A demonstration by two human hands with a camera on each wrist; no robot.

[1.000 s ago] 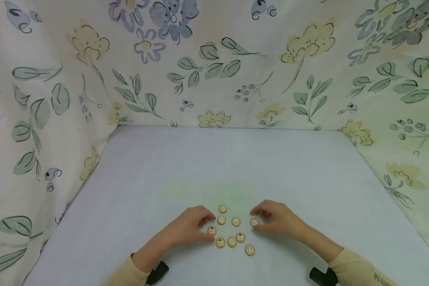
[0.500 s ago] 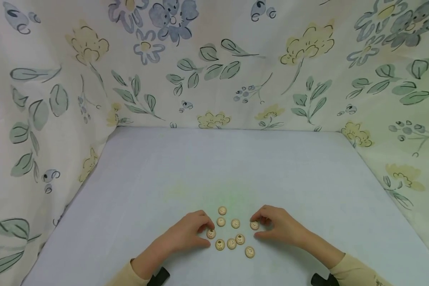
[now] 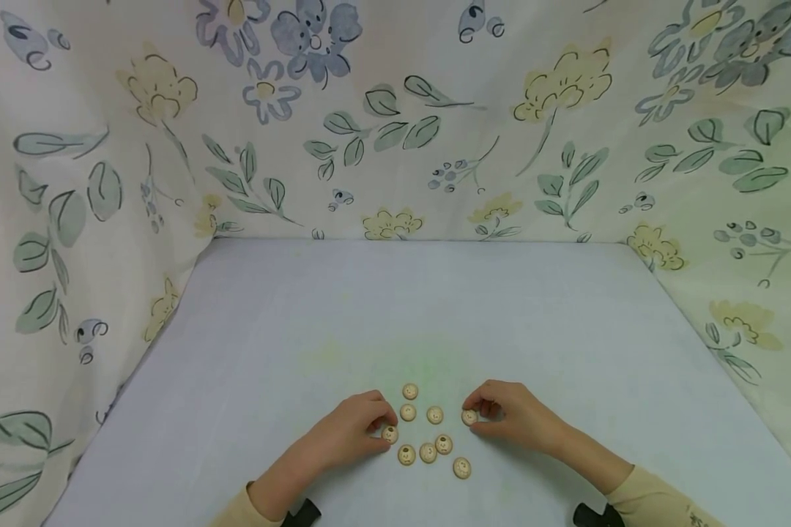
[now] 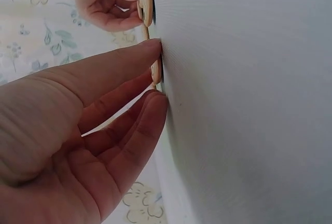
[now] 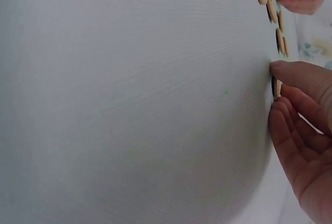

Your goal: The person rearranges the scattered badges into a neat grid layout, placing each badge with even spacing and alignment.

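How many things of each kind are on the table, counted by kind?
Wooden buttons: 8
Hands: 2, the left hand pinching one button and the right hand pinching another button
Total: 10

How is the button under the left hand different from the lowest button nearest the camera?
The button by the left hand, at, is pinched between fingertips at the cluster's left edge; the lowest button lies alone and untouched, lower right. The pinched one is partly covered by fingers; the lowest shows its whole face. Both are small, round, pale tan, and lie on the table.
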